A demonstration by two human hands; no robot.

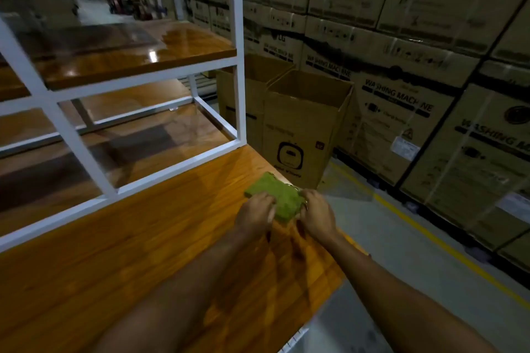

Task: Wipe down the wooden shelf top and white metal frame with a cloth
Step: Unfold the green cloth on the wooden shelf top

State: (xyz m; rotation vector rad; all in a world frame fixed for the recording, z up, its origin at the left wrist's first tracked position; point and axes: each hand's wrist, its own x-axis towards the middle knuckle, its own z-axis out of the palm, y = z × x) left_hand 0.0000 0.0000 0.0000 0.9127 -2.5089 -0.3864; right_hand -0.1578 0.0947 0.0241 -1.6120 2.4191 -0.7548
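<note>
A folded green cloth (pixel 275 195) lies on the wooden shelf top (pixel 143 252), near its far right corner. My left hand (pixel 255 216) holds the cloth's near left edge with curled fingers. My right hand (pixel 317 215) grips its right edge, fingers bent over the fabric. The white metal frame (pixel 239 66) rises from the back of the shelf top, with an upright post just beyond the cloth and a higher glossy wooden shelf (pixel 129 49) inside it.
Two open cardboard boxes (pixel 304 123) stand on the floor right behind the shelf's corner. Stacked washing machine cartons (pixel 415 80) wall off the right side. A grey floor aisle with a yellow line (pixel 447 246) runs along the shelf's right edge.
</note>
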